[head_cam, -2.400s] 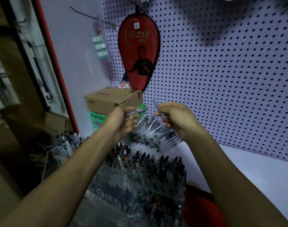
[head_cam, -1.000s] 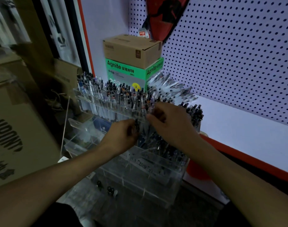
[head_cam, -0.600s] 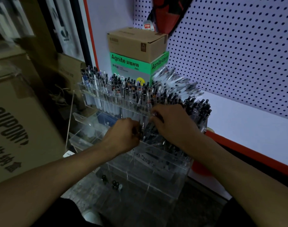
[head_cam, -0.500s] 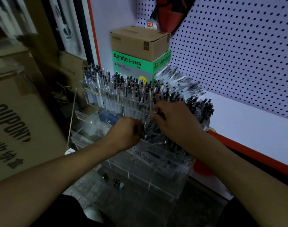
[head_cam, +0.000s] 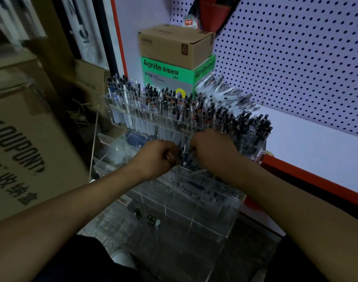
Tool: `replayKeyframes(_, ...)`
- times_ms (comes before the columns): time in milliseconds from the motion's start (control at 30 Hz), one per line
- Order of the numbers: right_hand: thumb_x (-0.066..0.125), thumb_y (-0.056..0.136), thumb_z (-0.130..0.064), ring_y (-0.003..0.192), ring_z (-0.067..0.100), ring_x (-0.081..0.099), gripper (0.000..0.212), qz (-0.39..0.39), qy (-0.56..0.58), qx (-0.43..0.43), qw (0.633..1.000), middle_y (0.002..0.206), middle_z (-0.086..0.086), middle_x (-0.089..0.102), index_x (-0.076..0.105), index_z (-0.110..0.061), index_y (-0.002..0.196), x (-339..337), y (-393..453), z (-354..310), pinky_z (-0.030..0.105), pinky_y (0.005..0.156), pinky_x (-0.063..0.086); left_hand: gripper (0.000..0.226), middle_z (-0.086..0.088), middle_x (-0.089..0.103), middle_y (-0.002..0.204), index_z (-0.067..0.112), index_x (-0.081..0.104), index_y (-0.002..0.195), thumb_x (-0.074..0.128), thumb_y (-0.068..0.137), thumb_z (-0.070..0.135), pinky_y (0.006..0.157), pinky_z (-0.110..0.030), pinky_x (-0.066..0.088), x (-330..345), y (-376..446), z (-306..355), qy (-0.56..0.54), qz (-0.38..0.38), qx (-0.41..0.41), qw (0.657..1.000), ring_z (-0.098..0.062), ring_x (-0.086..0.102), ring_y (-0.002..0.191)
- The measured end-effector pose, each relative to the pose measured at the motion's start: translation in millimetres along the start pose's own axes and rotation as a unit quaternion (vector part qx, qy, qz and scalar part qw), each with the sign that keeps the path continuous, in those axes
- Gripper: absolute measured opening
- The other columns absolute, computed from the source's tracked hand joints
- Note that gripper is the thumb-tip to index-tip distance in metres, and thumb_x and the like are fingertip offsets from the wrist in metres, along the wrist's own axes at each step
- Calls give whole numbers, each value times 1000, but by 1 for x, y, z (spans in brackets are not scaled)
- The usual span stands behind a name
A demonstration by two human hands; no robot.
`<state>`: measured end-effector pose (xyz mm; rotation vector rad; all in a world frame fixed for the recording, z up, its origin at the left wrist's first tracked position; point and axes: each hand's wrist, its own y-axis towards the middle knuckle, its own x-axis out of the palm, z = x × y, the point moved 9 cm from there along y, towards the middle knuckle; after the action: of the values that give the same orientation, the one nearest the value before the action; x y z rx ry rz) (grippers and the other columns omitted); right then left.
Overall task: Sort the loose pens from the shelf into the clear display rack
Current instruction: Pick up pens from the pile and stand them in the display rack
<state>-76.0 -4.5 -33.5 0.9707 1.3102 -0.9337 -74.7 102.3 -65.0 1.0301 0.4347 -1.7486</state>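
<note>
A clear tiered display rack (head_cam: 210,208) stands in front of me, its upper rows packed with several upright pens (head_cam: 165,102). A pile of loose clear pens (head_cam: 224,92) lies on the white shelf (head_cam: 308,145) behind it. My left hand (head_cam: 155,157) and my right hand (head_cam: 212,149) meet over the rack's middle row, both with curled fingers. The left hand pinches a dark-tipped pen (head_cam: 180,157) at a compartment's edge. The right hand's fingers are curled around pens, mostly hidden behind the hand.
A brown carton on a green Agnite box (head_cam: 174,72) stands behind the rack. A white pegboard (head_cam: 285,58) forms the right wall. A large cardboard box (head_cam: 17,143) sits at the left. A few small dark caps (head_cam: 149,219) lie in the rack's lowest tier.
My view dropped from the pegboard to the rack. Both hands came down from chest height with pens to the middle row, and in the last half second they sank slightly lower into it.
</note>
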Motion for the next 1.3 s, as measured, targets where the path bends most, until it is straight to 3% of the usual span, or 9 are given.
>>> replayKeyframes(267,56,94,-21,73,25,64,16,79,105,-33,991,84,8,69,70,-13,92,-39,-20,7,40,75,57,23,7,69,85,16,72,103,59,90,4,68,-18,52,-34,1,16,-30,36,-1,999,-6,66,77)
replayKeyframes(367,66,91,-21,83,13,68,15,160,188,-28,969,97,1,74,75,-17,103,-82,-34,21,27,84,54,24,11,69,85,17,72,104,60,91,2,70,-15,54,-68,1,38,-80,82,18,993,0,67,77)
replayKeyframes(533,74,85,-21,62,-16,55,9,237,257,6,937,73,-18,62,76,-20,93,-114,-47,50,12,85,49,19,6,72,88,12,73,99,62,90,-1,76,-21,57,-96,6,68,-161,150,42,975,-5,69,80)
replayKeyframes(633,75,83,-16,62,-15,52,3,284,237,-3,929,69,-25,57,77,-17,85,-134,-40,65,41,92,51,18,7,70,81,15,72,90,65,88,-2,68,-19,55,-108,22,90,-168,175,58,968,-1,65,71)
replayKeyframes(767,67,90,-16,66,9,62,8,214,278,68,934,72,-17,60,75,-16,92,-145,-7,104,26,70,54,13,-6,69,76,22,70,84,70,86,9,64,-23,50,-115,71,102,-145,164,41,975,-12,60,67)
replayKeyframes(833,70,90,-19,65,13,58,9,159,271,98,944,83,-7,62,73,-15,96,-137,10,124,18,53,43,14,7,65,71,24,69,82,69,87,11,65,-16,46,-110,101,101,-99,136,29,985,-2,57,64)
replayKeyframes(1033,69,90,-18,78,22,62,9,92,276,143,946,94,0,60,72,-12,96,-86,51,182,28,72,47,12,-1,69,100,21,69,91,64,87,10,79,-26,48,-66,192,84,142,7,-7,990,-15,62,90)
replayKeyframes(1167,70,88,-16,74,21,61,3,126,291,145,937,92,7,69,71,-15,85,-59,73,207,33,76,54,36,-4,63,116,28,57,124,57,90,15,77,-37,52,-34,231,83,419,-59,75,903,-26,60,100)
replayKeyframes(1300,70,88,-24,91,20,60,29,141,295,106,939,104,4,63,68,-12,114,-45,97,207,26,81,46,51,3,64,120,33,43,138,57,90,22,108,-39,33,-7,246,76,552,-102,158,812,-22,52,115)
